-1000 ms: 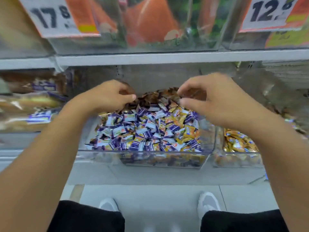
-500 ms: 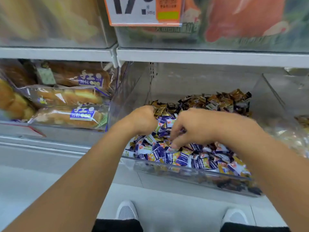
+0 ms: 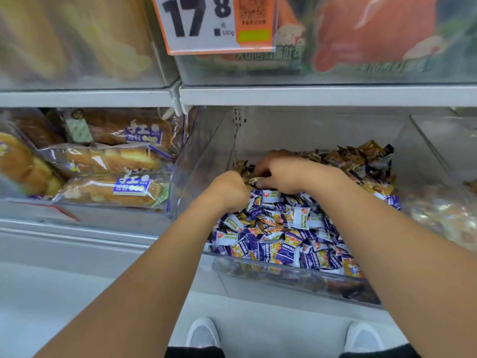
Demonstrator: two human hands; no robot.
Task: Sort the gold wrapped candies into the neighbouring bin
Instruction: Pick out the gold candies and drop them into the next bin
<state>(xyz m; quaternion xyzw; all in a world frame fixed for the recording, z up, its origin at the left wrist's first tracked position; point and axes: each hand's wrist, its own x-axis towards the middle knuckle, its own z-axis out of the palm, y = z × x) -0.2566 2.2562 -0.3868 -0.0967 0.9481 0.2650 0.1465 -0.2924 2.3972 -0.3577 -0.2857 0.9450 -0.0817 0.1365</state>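
Note:
A clear plastic bin [image 3: 296, 276] holds a heap of purple-and-white wrapped candies [image 3: 284, 228] in front and gold-brown wrapped candies [image 3: 356, 156] at the back. Both hands are inside the bin at its back left. My left hand [image 3: 225, 192] is curled into a fist over the candies, and a gold wrapper [image 3: 254, 180] shows at its fingertips. My right hand [image 3: 291, 173] lies just beyond it with fingers curled down among the gold candies, touching the same wrapper. What the palms hold is hidden.
A neighbouring clear bin [image 3: 444, 218] with gold candies sits on the right, blurred. Bagged bread loaves [image 3: 111, 161] fill the compartment on the left. A shelf edge [image 3: 309, 95] with a price tag [image 3: 219, 24] runs overhead. My white shoes [image 3: 204, 334] stand on the floor below.
The view swung right and closer. Both hands moved from the front purple candies back toward the gold candies at the rear left, and they now meet over a gold wrapper.

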